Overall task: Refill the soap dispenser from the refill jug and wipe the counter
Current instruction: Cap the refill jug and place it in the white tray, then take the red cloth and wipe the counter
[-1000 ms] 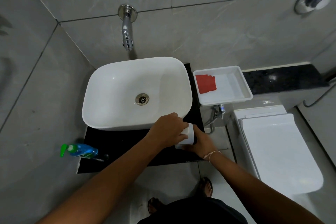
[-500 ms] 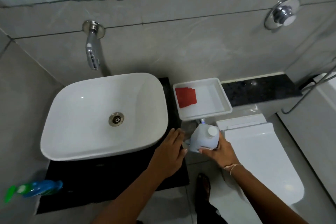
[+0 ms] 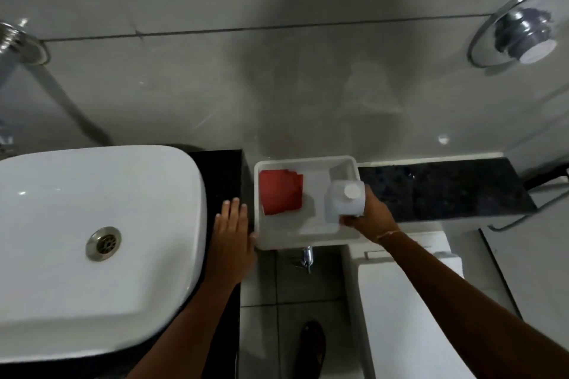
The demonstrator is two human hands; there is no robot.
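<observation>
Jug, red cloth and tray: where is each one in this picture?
Jug (image 3: 345, 203): head view, on its white body, below the cap.
Red cloth (image 3: 279, 196): head view, middle of the cloth.
Tray (image 3: 304, 159): head view, on its far rim.

The single head camera looked steeply down from close above, facing the wall, with the tray (image 3: 308, 240) between both hands.

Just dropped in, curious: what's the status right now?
Right hand grips refill jug, cap on, in white tray. Left hand open, flat on counter. Red cloth beside jug, clear.
</observation>
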